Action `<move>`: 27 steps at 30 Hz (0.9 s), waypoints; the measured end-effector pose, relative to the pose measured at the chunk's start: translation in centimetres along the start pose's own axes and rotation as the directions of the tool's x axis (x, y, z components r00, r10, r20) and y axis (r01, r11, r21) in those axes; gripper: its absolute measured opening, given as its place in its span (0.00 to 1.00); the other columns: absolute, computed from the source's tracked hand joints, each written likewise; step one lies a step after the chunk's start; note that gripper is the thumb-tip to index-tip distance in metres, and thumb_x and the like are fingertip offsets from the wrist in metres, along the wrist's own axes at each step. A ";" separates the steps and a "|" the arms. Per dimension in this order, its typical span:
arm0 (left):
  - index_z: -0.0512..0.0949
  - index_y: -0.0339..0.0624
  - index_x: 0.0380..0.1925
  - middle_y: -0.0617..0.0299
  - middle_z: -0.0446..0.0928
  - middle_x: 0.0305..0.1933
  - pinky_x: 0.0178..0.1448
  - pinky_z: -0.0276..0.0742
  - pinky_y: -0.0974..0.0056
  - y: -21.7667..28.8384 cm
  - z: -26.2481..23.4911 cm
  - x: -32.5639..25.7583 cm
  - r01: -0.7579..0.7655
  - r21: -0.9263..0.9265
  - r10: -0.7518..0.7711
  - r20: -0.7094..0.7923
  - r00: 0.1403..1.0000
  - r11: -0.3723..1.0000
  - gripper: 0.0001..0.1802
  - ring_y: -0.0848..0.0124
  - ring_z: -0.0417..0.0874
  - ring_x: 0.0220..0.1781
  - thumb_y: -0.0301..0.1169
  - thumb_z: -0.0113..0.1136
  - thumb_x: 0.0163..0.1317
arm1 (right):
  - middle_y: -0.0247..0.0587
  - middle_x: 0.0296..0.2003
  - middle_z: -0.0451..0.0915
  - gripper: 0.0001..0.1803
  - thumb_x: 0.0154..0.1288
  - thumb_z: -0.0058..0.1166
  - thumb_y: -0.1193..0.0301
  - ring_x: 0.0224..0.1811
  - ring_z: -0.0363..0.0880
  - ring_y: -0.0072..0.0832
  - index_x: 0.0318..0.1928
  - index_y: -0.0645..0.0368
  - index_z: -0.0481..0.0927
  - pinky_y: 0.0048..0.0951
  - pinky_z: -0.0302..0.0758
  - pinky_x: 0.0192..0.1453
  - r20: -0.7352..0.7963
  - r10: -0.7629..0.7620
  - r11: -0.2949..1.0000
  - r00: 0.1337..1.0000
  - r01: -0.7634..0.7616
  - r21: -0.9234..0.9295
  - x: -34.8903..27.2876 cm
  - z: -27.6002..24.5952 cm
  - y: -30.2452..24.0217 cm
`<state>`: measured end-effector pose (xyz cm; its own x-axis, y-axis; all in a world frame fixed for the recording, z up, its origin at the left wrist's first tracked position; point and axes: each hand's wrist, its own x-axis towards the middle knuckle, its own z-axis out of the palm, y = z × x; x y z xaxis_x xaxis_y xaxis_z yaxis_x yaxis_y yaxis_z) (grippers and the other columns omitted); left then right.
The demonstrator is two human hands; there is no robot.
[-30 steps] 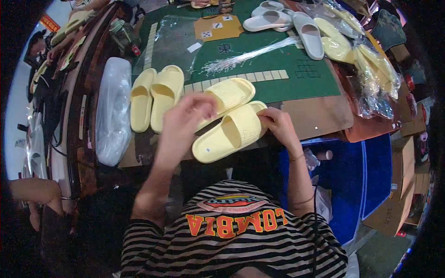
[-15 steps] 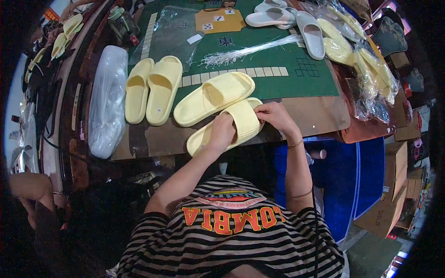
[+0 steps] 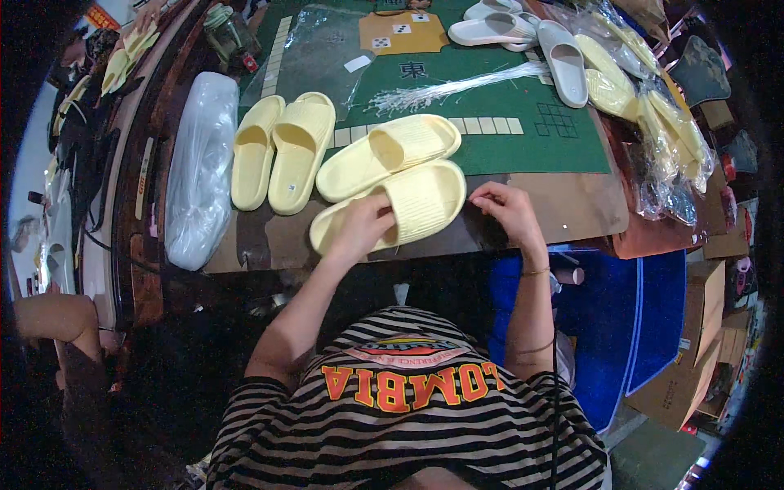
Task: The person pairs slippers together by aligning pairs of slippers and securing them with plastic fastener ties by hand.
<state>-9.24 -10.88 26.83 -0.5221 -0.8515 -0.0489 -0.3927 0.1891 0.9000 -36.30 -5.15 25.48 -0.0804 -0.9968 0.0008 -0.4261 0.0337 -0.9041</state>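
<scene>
Since 0.5 s ago: near pale-yellow slide sandal [image 3: 390,208] now flat on brown table edge [image 3: 572,214], alongside far pale-yellow slide sandal [image 3: 385,154]; pair sits parallel, long sides touching or nearly so. Left hand [image 3: 362,229] shifted onto heel end of near sandal; right hand [image 3: 508,209] drawn slightly off toe end.

Left hand: palm down on near sandal's footbed, fingers spread and curled lightly over strap edge, pressing rather than clenching. Right hand: just beside toe end of near sandal, fingers loosely bent, tips on table surface; contact w/ sandal cannot be told, nothing gripped.

Near sandal position: front strip of table, directly ahead of person, toe pointing right, heel left. Far sandal half on green mat [image 3: 506,106], half on brown strip.

Surroundings: second yellow sandal pair [image 3: 282,151] to left, side by side, toes pointing away. Clear plastic bag bundle [image 3: 198,167] further left, near table rim. Bunch of white plastic ties [image 3: 445,88] on mat behind far sandal. White/grey sandals [image 3: 523,37] at far side. Bagged yellow sandals [image 3: 653,122] stacked along right edge. Glass jar [image 3: 227,31] far left corner. Blue bin [image 3: 621,327] under table at right. Cardboard boxes [image 3: 694,367] on floor, right.
</scene>
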 end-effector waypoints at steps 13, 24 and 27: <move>0.78 0.38 0.35 0.61 0.80 0.32 0.29 0.70 0.75 -1.2 -9.1 -2.3 0.139 -0.410 -0.266 -0.269 0.926 0.901 0.08 0.79 0.78 0.27 0.31 0.54 0.64 | 0.26 0.24 0.75 0.06 0.62 0.56 0.73 0.27 0.69 0.12 0.33 0.65 0.79 0.15 0.65 0.30 -0.164 0.100 0.994 0.981 -0.106 -0.028 -4.8 -6.5 2.7; 0.74 0.44 0.39 0.64 0.78 0.37 0.33 0.72 0.73 -2.7 -5.3 2.8 -0.124 -0.940 -0.367 -0.243 0.898 0.318 0.08 0.76 0.78 0.32 0.34 0.54 0.64 | 0.41 0.32 0.80 0.05 0.66 0.51 0.69 0.24 0.73 0.21 0.35 0.56 0.73 0.19 0.67 0.25 -0.322 0.237 0.407 0.916 0.208 0.890 2.7 -1.1 2.1; 0.76 0.38 0.39 0.67 0.75 0.27 0.23 0.66 0.75 -1.7 -4.3 5.1 0.093 -0.587 -0.334 -0.317 0.888 0.805 0.09 0.79 0.73 0.22 0.31 0.56 0.62 | 0.39 0.28 0.80 0.05 0.65 0.51 0.71 0.22 0.73 0.19 0.38 0.59 0.74 0.19 0.69 0.25 -0.322 0.222 0.705 0.920 0.077 0.705 5.9 0.8 0.6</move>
<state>-7.96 -17.63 26.92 -0.0929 -0.9740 -0.2065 0.0795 -0.2140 0.9736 -36.33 -11.07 24.66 -0.4587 -0.8865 -0.0620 0.3282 -0.1042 -0.9388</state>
